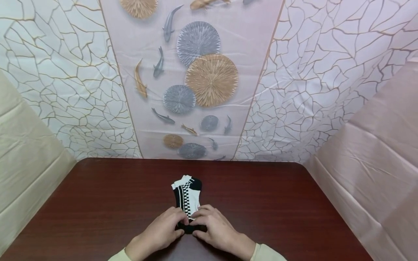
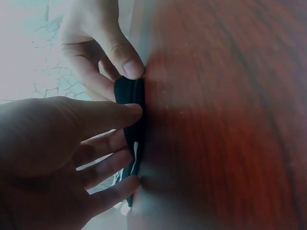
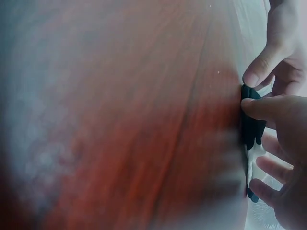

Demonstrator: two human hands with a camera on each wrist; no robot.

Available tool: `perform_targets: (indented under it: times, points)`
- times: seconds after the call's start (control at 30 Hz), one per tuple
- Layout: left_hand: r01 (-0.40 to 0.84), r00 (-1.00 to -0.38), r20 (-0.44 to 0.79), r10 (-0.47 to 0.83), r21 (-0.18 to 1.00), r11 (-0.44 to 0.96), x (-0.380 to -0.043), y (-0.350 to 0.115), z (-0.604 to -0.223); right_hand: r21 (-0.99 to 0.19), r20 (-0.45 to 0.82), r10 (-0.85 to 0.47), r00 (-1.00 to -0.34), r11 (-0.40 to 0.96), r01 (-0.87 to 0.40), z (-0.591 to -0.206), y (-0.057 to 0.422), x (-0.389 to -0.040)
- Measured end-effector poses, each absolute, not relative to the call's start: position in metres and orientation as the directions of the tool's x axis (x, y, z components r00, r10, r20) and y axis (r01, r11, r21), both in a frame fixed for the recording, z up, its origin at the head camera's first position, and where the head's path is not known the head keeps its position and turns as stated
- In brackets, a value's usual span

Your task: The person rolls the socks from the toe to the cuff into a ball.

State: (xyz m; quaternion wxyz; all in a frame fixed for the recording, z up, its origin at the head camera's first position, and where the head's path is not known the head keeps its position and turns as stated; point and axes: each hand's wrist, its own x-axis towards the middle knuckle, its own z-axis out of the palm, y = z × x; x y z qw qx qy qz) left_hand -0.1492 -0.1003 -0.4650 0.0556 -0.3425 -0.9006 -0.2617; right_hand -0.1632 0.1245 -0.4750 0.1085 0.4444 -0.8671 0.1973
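Socks (image 1: 195, 197), black and white with a checkered stripe, lie flat on the near-middle part of the dark red-brown desk (image 1: 98, 203), stacked, white cuffs at the far end slightly offset, black toe end nearest the person. Left to right from the head view:

Plain cream fabric (image 1: 29, 177) hangs beside the desk on the left. Next, a white panel with gold crack lines (image 1: 81, 69) behind the desk.

Pale left sleeve (image 1: 120, 256) at the bottom edge, then left hand (image 1: 160, 229): partly closed, thumb at the near edge of the black toe end, fingers bent over the top, light pinch on the cloth. Left wrist view shows its other fingers spread apart along the sock's side.

Center: socks between both hands, under the fingertips at the toe end. Behind, a pale pink panel (image 1: 248, 47) printed with gray and gold discs and fish.

Right hand (image 1: 218, 228): partly closed too, thumb at the near edge, fingers arched over the toe end, light pinch. Its thumb is close to the left one, slight gap between. Pale right sleeve (image 1: 267, 253) follows.

Far right: second crack-line panel (image 1: 307, 72), then plain pinkish fabric (image 1: 375, 170) beside the desk.
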Motion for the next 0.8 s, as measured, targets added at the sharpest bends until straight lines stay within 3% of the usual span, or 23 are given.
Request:
perform_targets:
  times: [0.27, 0.8]
  points:
    - [0.659, -0.749, 0.320, 0.580, 0.454, 0.600, -0.1512, -0.1006, -0.4699, -0.272, 0.383, -0.698, -0.606, 0.541, -0.796, -0.4782, 0.1222, -0.1650]
    - [0.598, -0.795, 0.293, 0.530, 0.519, 0.611, -0.1562, -0.0976, -0.4698, -0.289, 0.391, -0.673, -0.628, 0.558, -0.778, -0.4819, 0.1206, -0.1631]
